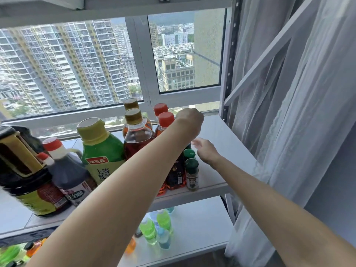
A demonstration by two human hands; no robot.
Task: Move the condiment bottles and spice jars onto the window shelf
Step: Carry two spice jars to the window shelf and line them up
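The white window shelf [221, 135] carries a row of condiments: a big dark soy sauce jug [28, 185], a dark vinegar bottle [67, 170], a green oyster sauce bottle [102, 151], two gold-capped oil bottles [135, 132], two red-capped bottles [165, 120] and a dark-labelled bottle [176, 176]. Two green-capped spice jars [192, 174] stand at the row's right end. My left hand [189, 120] reaches over the bottles with its wrist bent down; its fingers are hidden. My right hand [205, 151] hovers just right of the spice jars, fingers spread, holding nothing.
A sheer curtain [289, 112] hangs close on the right, beside the rack's metal post [229, 74]. The window frame [146, 74] runs behind the shelf. On a lower shelf [202, 228] stand several small green and blue bottles [156, 230]. The shelf's right part is bare.
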